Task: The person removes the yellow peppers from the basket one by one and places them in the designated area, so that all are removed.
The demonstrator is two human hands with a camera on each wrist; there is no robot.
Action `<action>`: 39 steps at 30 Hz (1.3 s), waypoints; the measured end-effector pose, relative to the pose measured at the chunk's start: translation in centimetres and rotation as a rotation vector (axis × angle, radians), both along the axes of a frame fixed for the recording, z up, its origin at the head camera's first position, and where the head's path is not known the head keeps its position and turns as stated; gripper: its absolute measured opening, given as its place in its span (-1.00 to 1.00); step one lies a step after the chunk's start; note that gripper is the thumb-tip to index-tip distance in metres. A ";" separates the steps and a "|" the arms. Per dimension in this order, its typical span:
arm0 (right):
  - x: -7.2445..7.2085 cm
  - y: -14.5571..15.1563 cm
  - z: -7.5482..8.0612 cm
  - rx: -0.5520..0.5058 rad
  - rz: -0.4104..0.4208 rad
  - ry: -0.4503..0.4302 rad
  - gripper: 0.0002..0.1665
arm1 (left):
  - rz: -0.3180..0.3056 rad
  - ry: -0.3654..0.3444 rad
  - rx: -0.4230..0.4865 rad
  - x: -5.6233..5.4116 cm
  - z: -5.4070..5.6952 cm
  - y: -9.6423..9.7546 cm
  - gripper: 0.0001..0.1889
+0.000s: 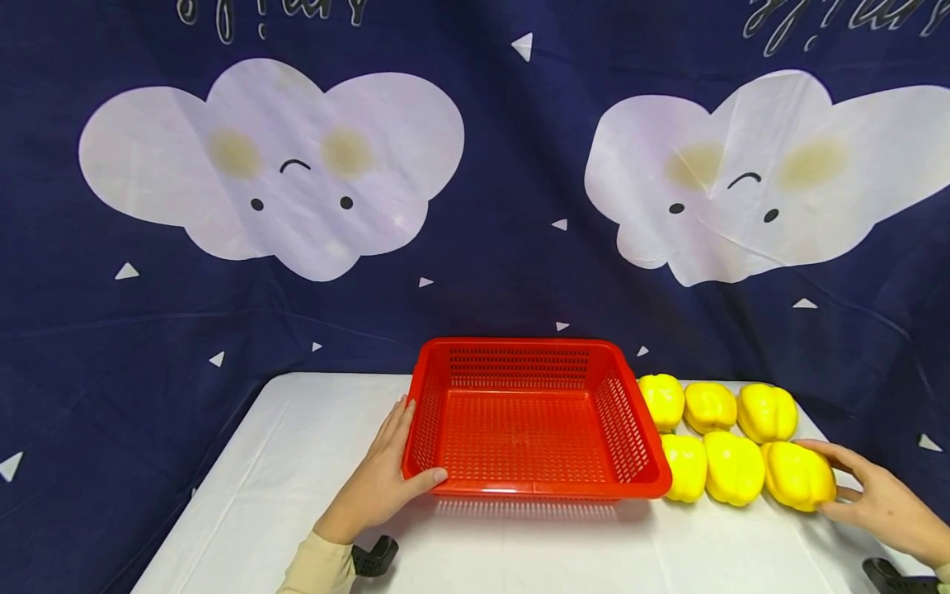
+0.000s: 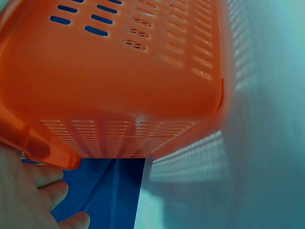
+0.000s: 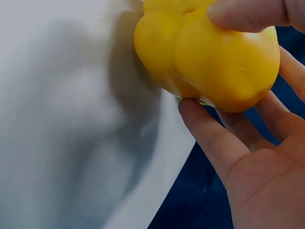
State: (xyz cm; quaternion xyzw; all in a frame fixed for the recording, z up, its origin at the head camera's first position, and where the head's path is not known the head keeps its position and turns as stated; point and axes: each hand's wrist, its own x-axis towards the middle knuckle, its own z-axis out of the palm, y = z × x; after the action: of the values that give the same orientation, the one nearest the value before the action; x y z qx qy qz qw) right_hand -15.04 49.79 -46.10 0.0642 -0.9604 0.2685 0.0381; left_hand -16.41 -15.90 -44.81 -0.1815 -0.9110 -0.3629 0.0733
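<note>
A red plastic basket (image 1: pixel 519 488) with slotted walls sits on the white table, its inside bare. My left hand (image 1: pixel 386 478) grips its front left corner, thumb over the front rim and fingers along the left side. In the left wrist view the fingers (image 2: pixel 52 193) show beside the basket's slotted wall (image 2: pixel 109 86). At the right, my right hand (image 1: pixel 876 495) holds a yellow bell pepper (image 1: pixel 797 476), the nearest right one of a group. The right wrist view shows the thumb on one side of this pepper (image 3: pixel 214 62) and fingers spread round the other.
Several more yellow bell peppers (image 1: pixel 733 468) stand in two rows right of the basket, the leftmost partly behind its rim. The white table (image 1: pixel 245 487) ends at a dark blue cloth (image 1: pixel 519 289) printed with clouds. Black wrist straps (image 1: pixel 374 557) show at both wrists.
</note>
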 end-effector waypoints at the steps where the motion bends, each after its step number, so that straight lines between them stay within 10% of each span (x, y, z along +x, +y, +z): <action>1: 0.0 0.1 -0.1 -0.014 0.006 0.001 0.02 | 0.000 -0.001 0.001 0.0 0.0 0.0 0.14; 39: -0.9 -0.4 0.1 0.020 0.022 -0.075 -0.02 | 0.004 0.002 0.007 0.0 -0.1 0.0 0.14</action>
State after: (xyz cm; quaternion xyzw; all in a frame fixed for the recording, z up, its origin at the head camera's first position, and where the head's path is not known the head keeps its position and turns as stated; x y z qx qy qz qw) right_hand -15.93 49.43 -45.98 0.0650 -0.9631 0.2612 -0.0013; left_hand -16.40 -15.86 -44.89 -0.1799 -0.9100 -0.3658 0.0757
